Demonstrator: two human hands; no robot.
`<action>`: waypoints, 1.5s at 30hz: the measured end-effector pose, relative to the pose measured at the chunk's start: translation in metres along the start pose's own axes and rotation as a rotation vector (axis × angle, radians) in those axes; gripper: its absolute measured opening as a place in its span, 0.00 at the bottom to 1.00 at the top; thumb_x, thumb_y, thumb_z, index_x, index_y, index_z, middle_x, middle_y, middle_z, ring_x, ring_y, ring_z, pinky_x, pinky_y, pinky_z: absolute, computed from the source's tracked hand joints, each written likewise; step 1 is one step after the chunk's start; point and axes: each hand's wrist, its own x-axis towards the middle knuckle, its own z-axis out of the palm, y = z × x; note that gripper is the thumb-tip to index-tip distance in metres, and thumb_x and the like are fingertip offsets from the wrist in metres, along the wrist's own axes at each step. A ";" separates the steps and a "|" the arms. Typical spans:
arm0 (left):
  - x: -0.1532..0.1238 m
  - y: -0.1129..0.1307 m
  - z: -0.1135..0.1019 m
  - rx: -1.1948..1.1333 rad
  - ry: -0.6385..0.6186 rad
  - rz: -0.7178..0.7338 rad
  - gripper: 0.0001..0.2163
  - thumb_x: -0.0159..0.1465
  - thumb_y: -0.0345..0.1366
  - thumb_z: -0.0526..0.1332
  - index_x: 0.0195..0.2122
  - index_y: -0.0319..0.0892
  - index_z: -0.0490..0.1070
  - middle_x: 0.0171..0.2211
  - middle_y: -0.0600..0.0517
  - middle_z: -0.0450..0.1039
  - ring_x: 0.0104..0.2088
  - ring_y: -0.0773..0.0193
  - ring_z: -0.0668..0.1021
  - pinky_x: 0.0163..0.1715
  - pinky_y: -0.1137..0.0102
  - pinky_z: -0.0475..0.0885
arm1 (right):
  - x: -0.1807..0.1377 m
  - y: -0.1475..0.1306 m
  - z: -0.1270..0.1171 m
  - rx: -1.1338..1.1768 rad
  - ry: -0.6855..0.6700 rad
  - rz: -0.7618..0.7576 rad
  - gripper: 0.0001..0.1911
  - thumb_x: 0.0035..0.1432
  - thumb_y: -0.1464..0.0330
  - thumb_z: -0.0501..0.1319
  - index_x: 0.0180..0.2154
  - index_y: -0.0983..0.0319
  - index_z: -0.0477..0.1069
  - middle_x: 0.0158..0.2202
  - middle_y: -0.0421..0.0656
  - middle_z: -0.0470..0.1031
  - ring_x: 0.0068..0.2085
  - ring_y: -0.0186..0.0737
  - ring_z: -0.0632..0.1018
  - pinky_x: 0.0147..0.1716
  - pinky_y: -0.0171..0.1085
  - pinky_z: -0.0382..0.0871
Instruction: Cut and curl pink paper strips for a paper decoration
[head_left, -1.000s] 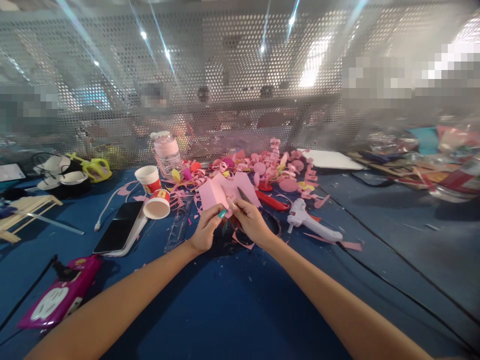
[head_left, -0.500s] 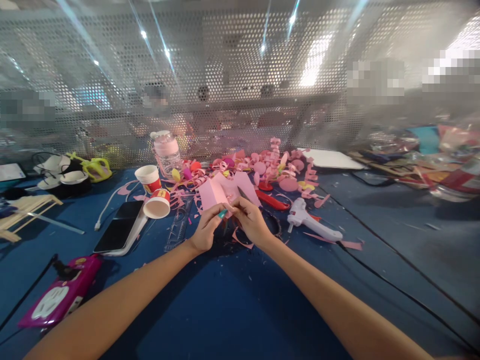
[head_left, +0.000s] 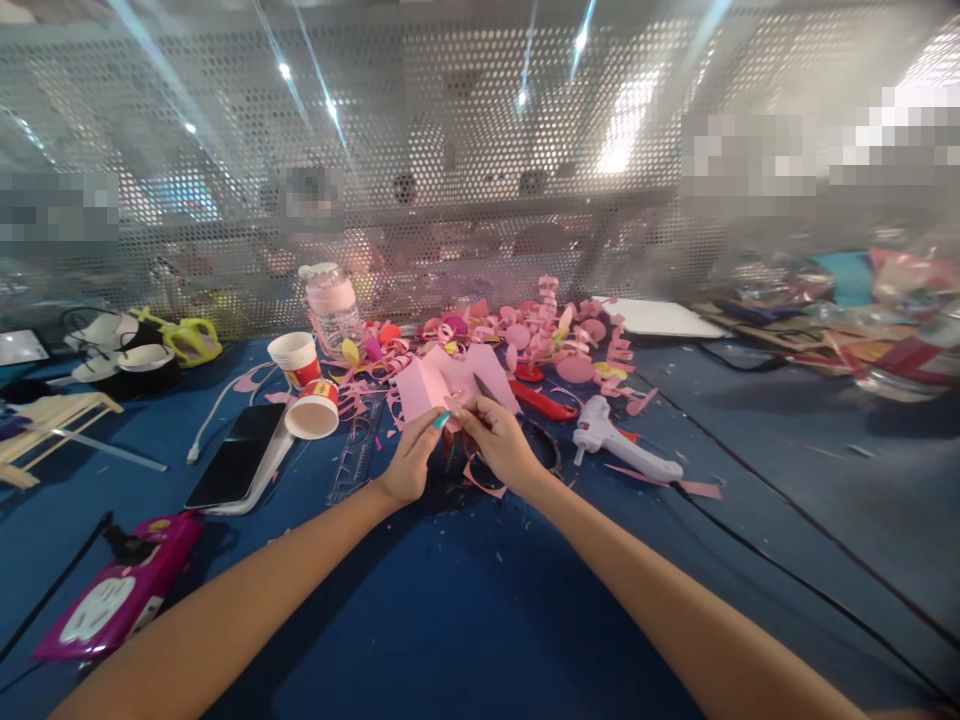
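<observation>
My left hand (head_left: 411, 460) pinches the near edge of a folded pink paper sheet (head_left: 435, 382) over the blue table (head_left: 465, 610). My right hand (head_left: 501, 442) is closed round a pair of scissors (head_left: 486, 390), whose dark blades point away from me into the paper. Both hands meet at the sheet's lower edge. Thin pink offcuts (head_left: 484, 485) lie under my right wrist.
A white glue gun (head_left: 622, 447) and a red tool (head_left: 546, 402) lie to the right. Two paper cups (head_left: 307, 385), a phone (head_left: 238, 455), a pink-lidded jar (head_left: 331, 305) and a magenta case (head_left: 112, 595) sit left. Pink paper curls (head_left: 540, 335) pile behind, before a perforated metal screen (head_left: 480, 160).
My hands have hardly moved; the fingers shift slightly on the paper's edge while the scissors stay in the sheet.
</observation>
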 end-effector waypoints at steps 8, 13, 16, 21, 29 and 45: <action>0.002 -0.001 0.005 0.164 -0.009 -0.073 0.16 0.65 0.44 0.45 0.27 0.40 0.61 0.22 0.55 0.60 0.24 0.68 0.64 0.25 0.72 0.60 | -0.006 0.000 0.012 -0.064 0.171 0.012 0.17 0.57 0.58 0.51 0.22 0.60 0.55 0.15 0.33 0.54 0.17 0.29 0.57 0.17 0.31 0.51; 0.001 -0.002 0.004 0.218 -0.051 -0.069 0.15 0.66 0.44 0.44 0.25 0.41 0.58 0.21 0.55 0.58 0.23 0.67 0.63 0.25 0.72 0.59 | -0.009 -0.001 0.015 -0.102 0.239 0.044 0.18 0.56 0.57 0.51 0.21 0.60 0.54 0.15 0.33 0.53 0.18 0.29 0.56 0.17 0.31 0.50; 0.001 -0.001 0.005 0.229 -0.099 -0.054 0.15 0.66 0.43 0.43 0.28 0.41 0.59 0.24 0.53 0.61 0.25 0.66 0.65 0.27 0.71 0.61 | -0.011 -0.001 0.015 -0.119 0.249 0.045 0.17 0.56 0.59 0.52 0.21 0.60 0.55 0.15 0.33 0.55 0.18 0.29 0.57 0.17 0.31 0.51; 0.001 0.000 0.006 0.223 -0.118 -0.018 0.15 0.66 0.42 0.42 0.32 0.40 0.62 0.28 0.50 0.66 0.30 0.63 0.69 0.32 0.69 0.64 | -0.011 0.002 0.015 -0.026 0.215 0.083 0.16 0.55 0.57 0.53 0.22 0.60 0.57 0.13 0.32 0.54 0.15 0.28 0.57 0.14 0.30 0.50; 0.002 0.000 0.009 0.087 -0.035 -0.073 0.16 0.66 0.43 0.44 0.39 0.40 0.67 0.36 0.48 0.71 0.40 0.60 0.72 0.42 0.67 0.66 | -0.014 0.000 0.019 -0.048 0.239 0.083 0.18 0.55 0.55 0.54 0.21 0.59 0.55 0.13 0.32 0.54 0.15 0.29 0.57 0.14 0.31 0.50; -0.002 0.003 0.014 0.318 0.015 -0.108 0.16 0.66 0.42 0.43 0.26 0.41 0.59 0.22 0.54 0.61 0.24 0.67 0.64 0.26 0.71 0.58 | -0.020 -0.002 0.025 -0.287 0.276 0.021 0.13 0.58 0.63 0.49 0.23 0.59 0.55 0.17 0.35 0.56 0.19 0.31 0.58 0.18 0.32 0.51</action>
